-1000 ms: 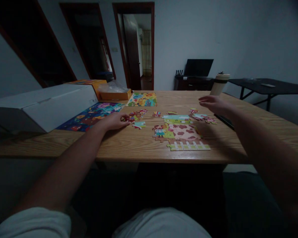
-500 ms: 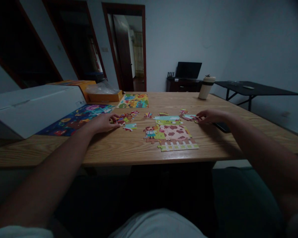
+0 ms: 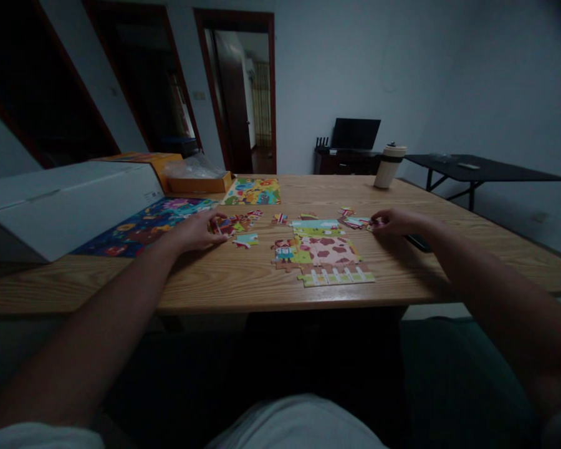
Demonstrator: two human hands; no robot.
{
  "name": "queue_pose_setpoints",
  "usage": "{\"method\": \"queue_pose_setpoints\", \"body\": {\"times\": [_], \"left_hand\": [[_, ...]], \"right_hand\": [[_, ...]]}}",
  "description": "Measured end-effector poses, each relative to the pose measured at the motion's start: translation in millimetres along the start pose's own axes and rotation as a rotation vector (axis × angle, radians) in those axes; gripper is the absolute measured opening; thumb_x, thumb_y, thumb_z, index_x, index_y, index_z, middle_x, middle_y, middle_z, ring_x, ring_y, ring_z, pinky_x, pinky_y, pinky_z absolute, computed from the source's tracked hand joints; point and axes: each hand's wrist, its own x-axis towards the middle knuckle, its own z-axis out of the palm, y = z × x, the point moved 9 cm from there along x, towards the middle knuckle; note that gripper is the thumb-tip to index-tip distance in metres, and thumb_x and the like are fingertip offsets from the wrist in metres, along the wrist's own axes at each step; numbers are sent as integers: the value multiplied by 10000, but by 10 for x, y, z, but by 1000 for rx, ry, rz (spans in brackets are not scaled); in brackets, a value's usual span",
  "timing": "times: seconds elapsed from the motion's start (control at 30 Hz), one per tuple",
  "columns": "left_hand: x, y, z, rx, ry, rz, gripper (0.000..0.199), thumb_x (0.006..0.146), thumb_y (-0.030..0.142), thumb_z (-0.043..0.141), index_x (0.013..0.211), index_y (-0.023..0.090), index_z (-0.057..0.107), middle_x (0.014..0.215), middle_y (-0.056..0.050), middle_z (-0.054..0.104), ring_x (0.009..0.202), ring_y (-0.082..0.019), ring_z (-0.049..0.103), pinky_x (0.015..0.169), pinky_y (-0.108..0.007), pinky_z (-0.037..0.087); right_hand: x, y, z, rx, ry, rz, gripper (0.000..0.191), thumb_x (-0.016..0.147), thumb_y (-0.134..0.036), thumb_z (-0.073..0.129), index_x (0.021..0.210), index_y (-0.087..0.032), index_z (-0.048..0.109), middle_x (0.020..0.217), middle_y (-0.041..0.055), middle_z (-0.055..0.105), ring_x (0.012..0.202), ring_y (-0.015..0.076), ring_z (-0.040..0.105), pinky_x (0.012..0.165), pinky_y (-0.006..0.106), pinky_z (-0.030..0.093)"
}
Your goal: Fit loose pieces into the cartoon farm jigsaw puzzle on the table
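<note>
On the table a partly joined jigsaw puzzle [image 3: 330,251] shows a spotted pink cow, a small figure and a white fence. To its left, my left hand [image 3: 199,232] closes its fingers and thumb on a puzzle piece [image 3: 220,229] at the edge of a pile of loose pieces [image 3: 243,222]. A blue and green piece [image 3: 247,240] lies just right of those fingers. Right of the joined part, my right hand [image 3: 397,222] pinches another piece by its edge, mostly hidden by the fingertips. Loose pieces [image 3: 356,222] lie beside that hand.
A dark phone [image 3: 418,243] lies partly under my right wrist. Left stand a long white box [image 3: 70,202] and an orange box [image 3: 199,183] with clear plastic. Two picture sheets, one dark blue [image 3: 143,227] and one yellow-green [image 3: 252,191], lie nearby. A cup [image 3: 389,167] stands far right.
The fingers of my right hand have drawn in slightly around the piece at their tips. My left hand stays almost in place. The view has shifted very slightly.
</note>
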Motion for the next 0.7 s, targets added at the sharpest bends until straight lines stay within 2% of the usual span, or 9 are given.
{"method": "queue_pose_setpoints", "body": {"times": [0.17,0.3,0.47,0.53,0.63,0.7], "left_hand": [[6,-30,1,-57,20,-20,751,731,531,713,1386,206,542,1047,-81,686,831,-223,656,738,-314,488],[22,-143,41,-146,3,-48,728,737,521,726,1387,252,539,1052,-72,679,780,-201,655,671,-294,479],[24,-212,39,-171,21,-73,788,702,534,769,1387,225,529,1009,-72,674,794,-212,658,654,-288,483],[20,-219,45,-185,14,-82,785,699,530,776,1378,219,533,1002,-73,672,779,-209,658,642,-287,484],[13,-218,49,-239,15,-86,760,685,492,796,1353,222,554,979,-70,675,765,-204,662,640,-286,492],[8,-198,46,-290,20,-79,750,686,449,803,1355,223,550,959,-65,678,763,-201,665,643,-285,500]], "right_hand": [[9,10,53,21,7,5,397,784,-474,694,1058,-194,759,945,102,739,779,244,647,685,339,480],[92,23,95,11,-19,41,399,808,-410,674,1128,-186,752,977,114,758,812,259,666,722,356,504],[226,-115,-14,63,69,88,596,823,-487,686,1322,-161,667,1043,141,753,883,283,685,786,375,524],[288,-186,5,95,44,100,620,812,-531,702,1314,-169,674,1032,138,755,871,281,687,762,370,528],[381,-234,126,93,-36,93,518,790,-565,711,1166,-211,745,922,100,767,794,269,685,677,356,524],[427,-203,157,65,11,84,460,806,-547,693,1120,-215,754,923,93,770,809,270,690,682,347,526]]}}
